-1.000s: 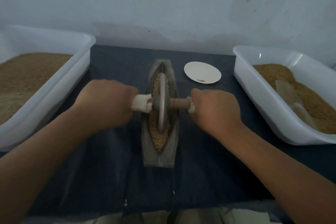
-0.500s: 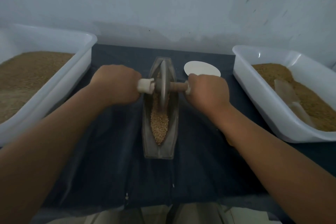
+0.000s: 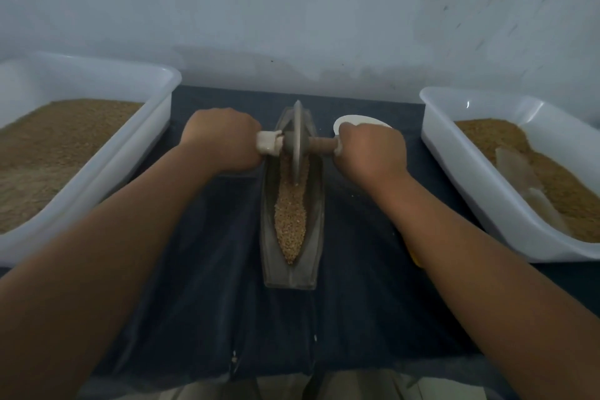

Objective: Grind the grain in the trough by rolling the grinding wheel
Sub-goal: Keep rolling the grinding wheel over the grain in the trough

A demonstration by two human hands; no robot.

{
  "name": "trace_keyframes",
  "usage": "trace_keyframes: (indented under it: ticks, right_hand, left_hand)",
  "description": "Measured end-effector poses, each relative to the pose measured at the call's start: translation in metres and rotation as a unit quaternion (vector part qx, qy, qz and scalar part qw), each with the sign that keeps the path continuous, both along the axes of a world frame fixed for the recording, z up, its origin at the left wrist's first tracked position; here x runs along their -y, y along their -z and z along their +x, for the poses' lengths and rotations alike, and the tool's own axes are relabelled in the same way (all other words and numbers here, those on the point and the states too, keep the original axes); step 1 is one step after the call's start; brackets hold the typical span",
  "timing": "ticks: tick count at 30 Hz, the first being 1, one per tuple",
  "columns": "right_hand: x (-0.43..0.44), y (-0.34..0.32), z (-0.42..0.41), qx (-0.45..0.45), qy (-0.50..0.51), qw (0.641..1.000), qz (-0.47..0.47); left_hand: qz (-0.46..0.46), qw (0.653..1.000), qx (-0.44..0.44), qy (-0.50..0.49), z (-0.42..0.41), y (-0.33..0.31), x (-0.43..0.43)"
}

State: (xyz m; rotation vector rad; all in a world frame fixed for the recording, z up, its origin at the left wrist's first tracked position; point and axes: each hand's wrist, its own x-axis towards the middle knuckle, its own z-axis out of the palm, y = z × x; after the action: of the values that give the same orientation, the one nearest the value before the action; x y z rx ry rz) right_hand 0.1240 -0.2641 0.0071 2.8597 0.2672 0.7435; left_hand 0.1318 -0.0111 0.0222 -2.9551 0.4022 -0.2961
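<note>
Head view: my left hand (image 3: 224, 140) and right hand (image 3: 373, 153) each clench an axle end of the grinding wheel (image 3: 297, 143), upright at the far end of the trough (image 3: 316, 221). I should press evenly and roll straight back over the grain (image 3: 290, 221); the rim, dimly seen, is probably seated.

No legible text, labels, brand marks, numbers or signs were found on any surface in the head view.
</note>
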Motion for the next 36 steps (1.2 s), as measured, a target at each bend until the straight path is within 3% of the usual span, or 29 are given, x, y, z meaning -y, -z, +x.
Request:
trace_keyframes:
  ticks: [3,8,17,26,33,36]
  right_hand:
    - [0.01,0.013,-0.033,0.009,-0.022,1.0,-0.01]
    - [0.027,0.027,-0.084,0.093,-0.139,0.986,0.005]
    - [0.012,0.029,-0.003,0.034,-0.017,0.998,0.053]
    - [0.028,0.025,-0.087,0.07,-0.116,0.991,-0.008]
    - [0.007,0.013,-0.015,0.052,-0.005,0.998,-0.02]
    - [0.0,0.002,0.005,0.023,-0.007,0.999,-0.023]
  left_hand:
    - [-0.008,0.999,-0.04,0.025,-0.031,0.001,-0.01]
    - [-0.011,0.997,-0.066,0.05,-0.093,0.011,-0.031]
    - [0.048,0.999,0.025,0.001,-0.009,-0.008,0.007]
    - [0.032,0.997,0.004,0.074,-0.084,0.011,-0.029]
    - [0.001,1.0,-0.017,0.012,-0.018,0.005,-0.008]
    - [-0.026,0.999,-0.025,0.0,-0.003,0.004,-0.004]
